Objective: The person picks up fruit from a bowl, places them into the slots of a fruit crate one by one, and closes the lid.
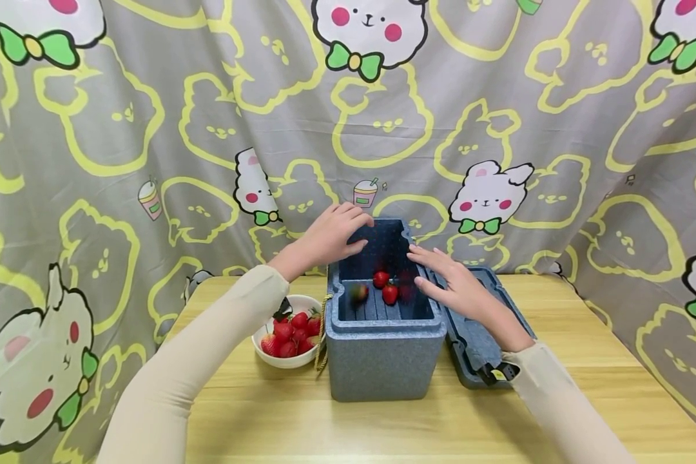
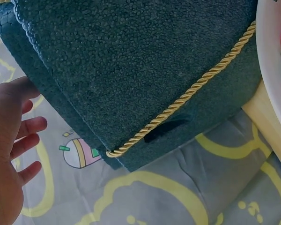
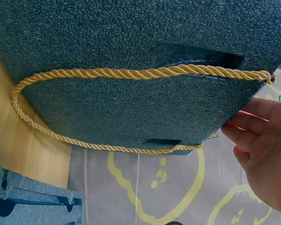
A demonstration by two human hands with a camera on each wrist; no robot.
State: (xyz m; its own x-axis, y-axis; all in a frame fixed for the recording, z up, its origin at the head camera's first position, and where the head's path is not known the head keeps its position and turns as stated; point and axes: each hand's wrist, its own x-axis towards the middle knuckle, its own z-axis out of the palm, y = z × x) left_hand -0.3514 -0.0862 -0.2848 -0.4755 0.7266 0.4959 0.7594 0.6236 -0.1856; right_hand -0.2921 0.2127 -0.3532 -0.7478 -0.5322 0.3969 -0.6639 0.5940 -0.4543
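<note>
A grey-blue foam box (image 1: 385, 367) stands without its lid in the middle of the table. On its floor lie red strawberries (image 1: 390, 295); one strawberry (image 1: 357, 293) at the left looks blurred. My left hand (image 1: 333, 235) hovers over the box's left rear rim, fingers loosely bent and nothing visible in them. In the left wrist view the left hand (image 2: 11, 140) is beside the box's upper edge. My right hand (image 1: 455, 287) has its fingers extended at the right rim; in the right wrist view the right hand (image 3: 262, 136) appears against that edge, its fingertips partly hidden.
Left of the box sits a white bowl (image 1: 287, 362) heaped with several strawberries (image 1: 287, 332). The foam lid (image 1: 490, 277) lies on the wooden table (image 1: 591, 374) to the right. Gold rope (image 3: 131, 73) hangs along the box's sides. A patterned curtain (image 1: 383, 129) closes off the back.
</note>
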